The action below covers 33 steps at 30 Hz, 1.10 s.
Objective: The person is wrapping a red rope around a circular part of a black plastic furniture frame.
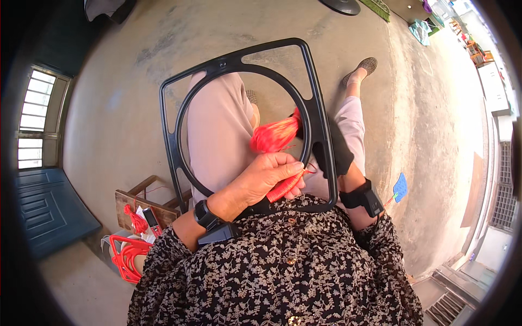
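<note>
Frame: the black frame (314, 108), a ring set in a squared outline, lies over your pale trousers (215, 127), its lower bar against your patterned shirt (291, 261). It looks stiff and fairly light, perhaps slippery where bare; the outer bar should give a firm hold.
Winding: the red winding (284, 187) wraps the frame's ring at lower right; likely grippier than bare frame, best pinned at its upper end.
Left hand: your bare left hand (266, 175) pinches that end between thumb and forefinger.
Bundle: the red cord bundle (273, 136), blurred, sits within the frame's ring; probably soft, light, quick to tangle, so take its gathered end.
Right hand: your dark-gloved right hand (338, 148) is partly behind the frame's right side; I cannot tell how its fingers stand.
Stool: the wooden stool (126, 209), left of the frame, bears a red skein (134, 218) and a phone (151, 218).
</note>
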Each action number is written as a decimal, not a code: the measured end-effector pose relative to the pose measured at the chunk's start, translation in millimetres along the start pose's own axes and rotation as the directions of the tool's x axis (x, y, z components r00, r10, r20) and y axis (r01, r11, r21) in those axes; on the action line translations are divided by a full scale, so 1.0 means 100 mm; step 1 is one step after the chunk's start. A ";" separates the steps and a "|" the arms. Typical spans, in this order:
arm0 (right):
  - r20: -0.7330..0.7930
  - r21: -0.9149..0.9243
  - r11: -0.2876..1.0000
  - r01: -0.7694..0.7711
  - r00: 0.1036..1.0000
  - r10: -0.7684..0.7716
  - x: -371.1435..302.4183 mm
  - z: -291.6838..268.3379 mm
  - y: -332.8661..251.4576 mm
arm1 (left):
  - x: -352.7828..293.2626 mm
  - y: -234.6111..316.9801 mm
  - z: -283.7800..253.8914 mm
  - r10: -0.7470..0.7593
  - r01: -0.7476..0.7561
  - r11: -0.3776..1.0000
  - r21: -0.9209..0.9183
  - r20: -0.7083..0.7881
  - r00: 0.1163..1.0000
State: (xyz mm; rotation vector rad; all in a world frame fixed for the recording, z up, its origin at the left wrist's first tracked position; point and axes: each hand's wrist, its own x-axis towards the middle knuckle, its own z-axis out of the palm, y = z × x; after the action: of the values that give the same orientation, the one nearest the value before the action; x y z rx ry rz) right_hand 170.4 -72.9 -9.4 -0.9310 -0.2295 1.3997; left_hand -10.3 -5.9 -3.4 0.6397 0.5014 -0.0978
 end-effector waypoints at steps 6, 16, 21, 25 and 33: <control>0.298 0.415 0.844 -0.339 0.927 0.227 -0.24 0.38 -0.16 | -0.01 -0.05 -0.10 0.076 -0.083 0.994 0.067 0.103 0.992; -0.062 -0.619 0.782 -0.079 0.997 0.052 -0.59 0.10 0.07 | -0.05 -0.05 -0.17 0.155 -0.155 0.988 0.013 -0.088 0.984; 0.024 -0.201 0.974 -0.103 0.994 0.110 -0.71 0.11 0.19 | -0.03 -0.05 -0.15 0.124 -0.122 0.992 0.033 -0.058 0.991; -0.098 -0.344 0.934 -0.096 0.993 0.065 -0.75 -0.10 0.26 | -0.04 -0.03 -0.13 0.134 -0.133 0.991 0.013 -0.081 0.988; -0.480 0.223 0.956 0.188 0.875 -0.060 -0.80 -0.28 -0.04 | -0.07 0.01 -0.14 0.144 -0.141 0.989 0.042 -0.095 0.985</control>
State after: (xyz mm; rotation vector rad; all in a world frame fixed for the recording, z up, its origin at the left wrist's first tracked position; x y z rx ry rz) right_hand 174.3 -155.9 5.9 -0.9822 0.2568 1.0144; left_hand -22.4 2.3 -9.2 0.7153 0.5476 0.0601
